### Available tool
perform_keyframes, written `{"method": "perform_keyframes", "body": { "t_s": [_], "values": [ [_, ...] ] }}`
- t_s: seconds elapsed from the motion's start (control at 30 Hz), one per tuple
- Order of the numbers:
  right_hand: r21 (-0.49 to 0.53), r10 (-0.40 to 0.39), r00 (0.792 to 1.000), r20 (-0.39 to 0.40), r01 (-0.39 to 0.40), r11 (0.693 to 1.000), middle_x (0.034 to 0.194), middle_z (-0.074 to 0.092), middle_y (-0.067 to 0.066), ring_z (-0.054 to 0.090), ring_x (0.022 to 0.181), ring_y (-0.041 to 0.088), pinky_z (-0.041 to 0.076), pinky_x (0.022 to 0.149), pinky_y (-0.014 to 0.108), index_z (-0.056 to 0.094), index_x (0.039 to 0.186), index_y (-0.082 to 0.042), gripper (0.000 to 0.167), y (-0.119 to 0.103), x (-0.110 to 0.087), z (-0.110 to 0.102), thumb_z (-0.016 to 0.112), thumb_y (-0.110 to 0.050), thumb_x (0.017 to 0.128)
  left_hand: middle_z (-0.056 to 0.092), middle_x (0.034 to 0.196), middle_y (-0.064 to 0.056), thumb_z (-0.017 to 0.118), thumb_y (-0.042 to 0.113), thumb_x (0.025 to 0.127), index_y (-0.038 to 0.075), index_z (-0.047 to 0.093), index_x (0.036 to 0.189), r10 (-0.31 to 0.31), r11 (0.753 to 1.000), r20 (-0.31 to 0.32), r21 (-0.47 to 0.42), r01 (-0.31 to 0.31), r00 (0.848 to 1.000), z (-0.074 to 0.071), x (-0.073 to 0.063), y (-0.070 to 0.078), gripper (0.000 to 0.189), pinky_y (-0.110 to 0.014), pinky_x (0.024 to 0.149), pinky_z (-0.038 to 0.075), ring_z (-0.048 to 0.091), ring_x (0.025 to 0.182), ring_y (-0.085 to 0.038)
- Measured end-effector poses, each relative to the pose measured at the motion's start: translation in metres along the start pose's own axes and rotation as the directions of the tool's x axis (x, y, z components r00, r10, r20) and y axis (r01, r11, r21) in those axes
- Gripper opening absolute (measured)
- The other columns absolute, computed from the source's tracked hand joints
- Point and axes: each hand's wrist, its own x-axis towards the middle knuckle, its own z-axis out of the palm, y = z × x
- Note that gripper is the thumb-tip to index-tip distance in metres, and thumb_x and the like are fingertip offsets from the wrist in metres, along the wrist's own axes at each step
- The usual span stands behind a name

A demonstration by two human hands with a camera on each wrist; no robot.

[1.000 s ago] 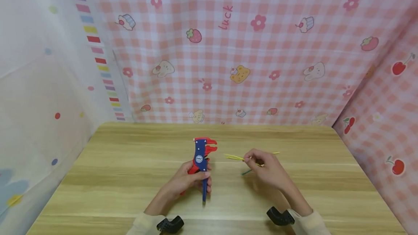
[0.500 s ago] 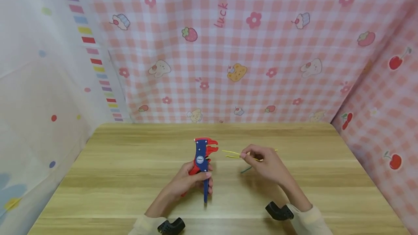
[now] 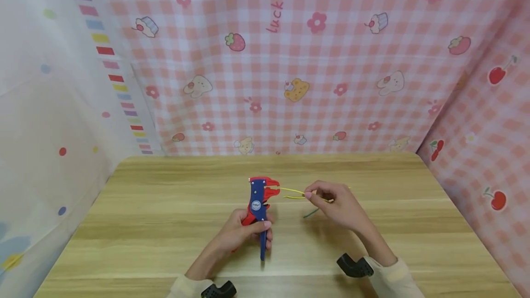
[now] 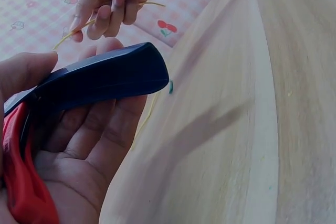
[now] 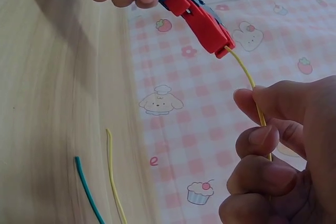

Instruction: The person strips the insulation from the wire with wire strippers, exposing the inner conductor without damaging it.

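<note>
In the head view my left hand (image 3: pixel 242 232) grips a blue and red wire stripper (image 3: pixel 257 193) by its handles, head pointing away from me and jaws facing right. The left wrist view shows the blue handle (image 4: pixel 115 74) across my fingers, with the red handle (image 4: pixel 23 171) by the palm. My right hand (image 3: pixel 339 203) pinches a thin yellow wire (image 5: pixel 244 67) between thumb and forefinger, the other fingers curled round its lower length. The far end of that wire is right at the stripper's red jaws, its tip hidden there.
On the wooden table (image 3: pixel 165 224) below my right hand lie a second yellow wire (image 5: pixel 111 171) and a short green wire (image 5: pixel 86 188). A pink checked cloth (image 3: pixel 265 68) hangs behind the table's back edge. Each wrist wears a black device (image 3: pixel 355 266).
The stripper has shifted slightly right. My right hand has moved a little left and away from me, bringing the pinched yellow wire's end from a gap beside the jaws right up to them.
</note>
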Motion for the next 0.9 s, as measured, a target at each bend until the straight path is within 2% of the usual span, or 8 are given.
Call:
{"method": "perform_keyframes", "body": {
  "t_s": [0.23, 0.4, 0.47, 0.63, 0.73, 0.9],
  "values": [
    [0.018, -0.007, 1.000, -0.001, 0.007, 1.000, 0.082, 0.066, 0.001, 0.053, 0.065, 0.009, 0.041, 0.052, 0.021, 0.074, 0.097, -0.020, 0.010, -0.002, 0.000, -0.004, 0.067, -0.027, 0.101, 0.076, 0.087, -0.006, 0.073, 0.023, 0.096, -0.018, 0.055, 0.122, 0.004, 1.000, 0.023, 0.010, -0.004, 1.000, 0.005, -0.001, -0.002, 0.051, -0.038, 0.082, 0.065, 0.076, 0.076, -0.017],
    [0.019, -0.042, 0.999, 0.012, 0.042, 0.999, 0.082, 0.065, 0.000, 0.050, 0.063, 0.008, 0.041, 0.051, 0.021, 0.073, 0.095, -0.021, 0.009, -0.004, -0.001, -0.006, 0.067, -0.023, 0.101, 0.074, 0.084, -0.003, 0.072, 0.020, 0.097, -0.006, 0.063, 0.107, 0.001, 1.000, 0.042, 0.015, -0.001, 0.999, 0.011, -0.001, -0.001, 0.029, -0.038, 0.083, 0.065, 0.075, 0.076, -0.016],
    [0.018, -0.050, 0.999, 0.017, 0.050, 0.999, 0.082, 0.065, 0.000, 0.051, 0.063, 0.008, 0.041, 0.052, 0.021, 0.073, 0.095, -0.021, 0.009, -0.005, -0.001, -0.006, 0.066, -0.022, 0.101, 0.073, 0.084, -0.003, 0.072, 0.019, 0.097, -0.003, 0.062, 0.107, -0.001, 1.000, 0.051, 0.009, 0.001, 0.999, 0.012, -0.001, 0.000, 0.027, -0.039, 0.085, 0.064, 0.077, 0.078, -0.018],
    [0.032, -0.046, 0.999, 0.028, 0.045, 0.998, 0.083, 0.065, 0.001, 0.052, 0.065, 0.009, 0.041, 0.053, 0.021, 0.073, 0.094, -0.021, 0.010, -0.005, -0.002, -0.005, 0.066, -0.020, 0.101, 0.071, 0.090, -0.006, 0.066, 0.019, 0.101, -0.010, 0.054, 0.116, 0.014, 1.000, 0.101, 0.014, -0.015, 0.995, 0.016, -0.003, 0.003, 0.035, -0.044, 0.091, 0.062, 0.077, 0.084, -0.020],
    [0.042, -0.051, 0.998, 0.028, 0.050, 0.998, 0.083, 0.066, 0.001, 0.052, 0.065, 0.009, 0.041, 0.053, 0.021, 0.073, 0.093, -0.020, 0.010, -0.005, -0.003, -0.004, 0.066, -0.019, 0.100, 0.071, 0.094, -0.008, 0.063, 0.018, 0.103, -0.011, 0.053, 0.117, 0.033, 0.999, 0.129, 0.018, -0.036, 0.991, 0.019, -0.004, 0.003, 0.033, -0.044, 0.090, 0.063, 0.076, 0.084, -0.019],
    [0.058, -0.058, 0.998, 0.026, 0.056, 0.997, 0.081, 0.064, 0.001, 0.051, 0.064, 0.008, 0.041, 0.053, 0.021, 0.073, 0.093, -0.021, 0.011, -0.006, -0.004, -0.003, 0.066, -0.021, 0.101, 0.075, 0.095, -0.006, 0.059, 0.015, 0.105, -0.012, 0.052, 0.117, 0.068, 0.997, 0.125, 0.030, -0.072, 0.990, 0.022, -0.003, 0.004, 0.030, -0.040, 0.085, 0.064, 0.077, 0.084, -0.019]
  ]
}}
